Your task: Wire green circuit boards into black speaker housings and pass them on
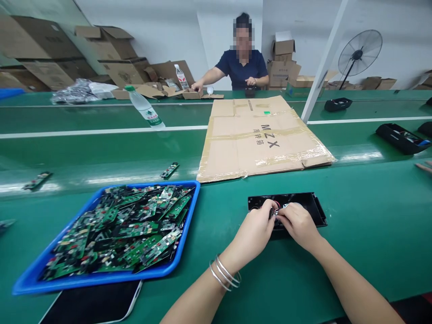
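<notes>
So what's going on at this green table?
A person's left hand and right hand meet over an open black plastic case on the green bench, pinching a small part with red wiring. A blue tray heaped with green circuit boards sits to the left. Across the belt, a co-worker handles small cardboard boxes.

Glossy black plastic casing [313, 208], blue plastic tray [189, 234], taped cardboard [236, 148].

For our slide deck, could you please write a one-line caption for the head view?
Both hands, left hand and right hand, meet over a black housing beside a blue tray of circuit boards.
</notes>
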`<state>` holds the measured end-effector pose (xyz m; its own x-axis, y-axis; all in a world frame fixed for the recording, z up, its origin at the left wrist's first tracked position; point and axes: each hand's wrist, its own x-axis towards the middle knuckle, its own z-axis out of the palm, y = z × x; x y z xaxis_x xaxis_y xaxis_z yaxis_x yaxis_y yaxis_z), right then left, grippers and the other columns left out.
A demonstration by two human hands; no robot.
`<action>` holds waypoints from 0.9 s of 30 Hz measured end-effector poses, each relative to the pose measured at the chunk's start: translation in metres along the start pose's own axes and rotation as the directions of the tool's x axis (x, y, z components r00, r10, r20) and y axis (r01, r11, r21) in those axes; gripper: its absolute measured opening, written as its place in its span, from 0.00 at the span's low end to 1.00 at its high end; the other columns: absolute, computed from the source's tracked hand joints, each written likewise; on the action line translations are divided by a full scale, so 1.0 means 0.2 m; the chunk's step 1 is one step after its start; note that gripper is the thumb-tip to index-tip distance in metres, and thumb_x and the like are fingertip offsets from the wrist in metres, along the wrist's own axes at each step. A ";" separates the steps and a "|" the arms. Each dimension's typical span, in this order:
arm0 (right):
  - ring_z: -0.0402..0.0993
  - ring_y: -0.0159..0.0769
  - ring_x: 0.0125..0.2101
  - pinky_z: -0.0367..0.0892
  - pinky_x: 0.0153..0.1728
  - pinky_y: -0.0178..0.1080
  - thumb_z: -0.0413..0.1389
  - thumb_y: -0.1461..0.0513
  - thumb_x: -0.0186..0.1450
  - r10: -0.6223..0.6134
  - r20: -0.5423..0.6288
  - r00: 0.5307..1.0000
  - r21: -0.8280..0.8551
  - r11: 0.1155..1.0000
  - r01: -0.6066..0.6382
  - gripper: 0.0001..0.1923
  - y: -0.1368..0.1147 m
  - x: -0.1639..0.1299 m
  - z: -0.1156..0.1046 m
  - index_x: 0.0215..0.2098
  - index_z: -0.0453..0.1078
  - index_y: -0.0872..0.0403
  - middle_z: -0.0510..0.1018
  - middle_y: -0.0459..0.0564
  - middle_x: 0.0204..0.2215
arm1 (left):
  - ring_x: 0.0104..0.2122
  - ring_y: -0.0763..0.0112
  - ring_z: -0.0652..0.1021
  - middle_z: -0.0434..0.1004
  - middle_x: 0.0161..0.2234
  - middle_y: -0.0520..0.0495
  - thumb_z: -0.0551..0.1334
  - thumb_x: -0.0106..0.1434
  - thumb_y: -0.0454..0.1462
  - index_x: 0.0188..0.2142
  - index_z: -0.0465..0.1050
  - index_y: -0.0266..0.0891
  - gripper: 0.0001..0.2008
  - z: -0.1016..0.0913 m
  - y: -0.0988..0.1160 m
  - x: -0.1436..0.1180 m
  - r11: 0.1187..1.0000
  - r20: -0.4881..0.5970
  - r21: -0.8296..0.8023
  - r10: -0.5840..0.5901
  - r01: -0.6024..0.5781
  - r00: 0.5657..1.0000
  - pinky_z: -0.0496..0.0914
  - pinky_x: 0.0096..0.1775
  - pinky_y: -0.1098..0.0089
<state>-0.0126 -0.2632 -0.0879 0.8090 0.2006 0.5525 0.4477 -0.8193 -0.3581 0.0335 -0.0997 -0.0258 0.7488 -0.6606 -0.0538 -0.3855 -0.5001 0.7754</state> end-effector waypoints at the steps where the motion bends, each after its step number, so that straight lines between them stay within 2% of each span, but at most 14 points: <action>1: 0.61 0.34 0.26 0.58 0.30 0.37 0.46 0.63 0.70 0.005 -0.003 1.000 0.004 1.000 -0.005 0.11 0.00 0.00 0.00 0.31 0.65 0.57 0.68 0.49 0.24 | 0.32 0.67 0.75 0.75 0.37 0.49 0.51 0.64 0.32 0.43 0.63 0.41 0.09 -0.01 0.00 0.00 1.000 0.005 -0.004 0.013 -0.013 1.000 0.64 0.32 0.73; 4: 0.64 0.34 0.26 0.60 0.30 0.37 0.46 0.61 0.70 0.081 -0.006 0.997 0.068 0.994 -0.081 0.10 0.01 -0.01 0.01 0.34 0.65 0.56 0.70 0.48 0.24 | 0.34 0.68 0.74 0.75 0.38 0.51 0.51 0.63 0.31 0.43 0.63 0.43 0.09 -0.03 -0.01 -0.01 0.998 0.022 -0.032 0.048 -0.048 0.999 0.64 0.33 0.73; 6: 0.66 0.34 0.27 0.62 0.30 0.37 0.46 0.59 0.70 0.165 0.030 0.986 0.140 0.976 -0.167 0.11 0.01 -0.01 0.00 0.45 0.63 0.57 0.71 0.46 0.25 | 0.33 0.70 0.74 0.74 0.37 0.53 0.52 0.63 0.31 0.41 0.64 0.43 0.09 -0.05 -0.01 -0.01 0.997 0.041 -0.052 0.060 -0.058 0.997 0.63 0.33 0.74; 8: 0.68 0.34 0.28 0.65 0.31 0.37 0.46 0.57 0.70 0.199 0.082 0.977 0.180 0.961 -0.211 0.16 0.02 -0.01 -0.01 0.53 0.59 0.57 0.73 0.46 0.26 | 0.32 0.71 0.73 0.73 0.35 0.54 0.52 0.62 0.31 0.39 0.64 0.44 0.08 -0.07 -0.01 -0.01 0.995 0.057 -0.076 0.061 -0.057 0.996 0.63 0.33 0.74; 9: 0.69 0.35 0.29 0.66 0.32 0.38 0.46 0.57 0.70 0.194 0.102 0.976 0.187 0.960 -0.210 0.17 0.02 -0.01 -0.01 0.53 0.59 0.56 0.74 0.47 0.28 | 0.32 0.71 0.72 0.73 0.35 0.54 0.52 0.62 0.32 0.39 0.64 0.43 0.07 -0.07 -0.01 -0.01 0.994 0.061 -0.091 0.058 -0.052 0.996 0.63 0.33 0.74; 13: 0.71 0.36 0.32 0.67 0.35 0.39 0.47 0.57 0.69 0.186 0.101 0.977 0.196 0.959 -0.203 0.13 0.02 0.00 -0.02 0.46 0.67 0.55 0.75 0.50 0.32 | 0.33 0.72 0.72 0.73 0.36 0.54 0.54 0.61 0.31 0.37 0.64 0.43 0.06 -0.08 -0.02 0.00 0.985 0.076 -0.167 0.044 -0.030 0.996 0.63 0.35 0.74; 18: 0.72 0.37 0.32 0.68 0.36 0.39 0.49 0.56 0.68 0.269 0.082 0.960 0.239 0.929 -0.281 0.12 0.00 0.00 -0.02 0.43 0.69 0.54 0.76 0.49 0.31 | 0.35 0.71 0.72 0.73 0.37 0.53 0.53 0.61 0.31 0.38 0.65 0.43 0.07 -0.07 -0.02 0.01 0.981 0.085 -0.192 0.020 -0.003 0.996 0.65 0.37 0.73; 21: 0.73 0.35 0.30 0.69 0.33 0.37 0.53 0.54 0.65 0.365 0.076 0.928 0.301 0.879 -0.370 0.14 0.00 0.00 -0.03 0.45 0.68 0.54 0.76 0.47 0.28 | 0.39 0.69 0.73 0.73 0.40 0.51 0.53 0.61 0.32 0.39 0.64 0.43 0.08 -0.07 -0.02 0.01 0.981 0.077 -0.191 -0.013 0.027 0.997 0.67 0.39 0.71; 24: 0.73 0.34 0.30 0.69 0.33 0.36 0.53 0.53 0.65 0.461 -0.029 0.887 0.307 0.849 -0.431 0.15 0.03 0.01 -0.07 0.44 0.68 0.53 0.76 0.47 0.30 | 0.38 0.68 0.76 0.73 0.40 0.49 0.54 0.61 0.33 0.41 0.64 0.42 0.08 -0.08 -0.02 0.01 0.951 0.100 -0.282 -0.099 0.124 0.990 0.70 0.37 0.70; 27: 0.71 0.38 0.39 0.68 0.42 0.41 0.46 0.53 0.69 0.448 -0.198 0.872 0.214 0.888 -0.408 0.15 0.08 0.01 -0.12 0.44 0.68 0.54 0.75 0.52 0.38 | 0.30 0.69 0.78 0.73 0.35 0.48 0.54 0.60 0.33 0.41 0.64 0.41 0.09 -0.10 -0.04 0.01 0.906 0.129 -0.361 -0.188 0.222 0.974 0.71 0.31 0.72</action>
<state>-0.0127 -0.2882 -0.0752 0.8304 -0.2989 0.4703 0.1489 -0.6942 -0.7042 0.0489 -0.0862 -0.0186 0.7319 -0.6217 -0.2790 0.0116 -0.3980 0.9173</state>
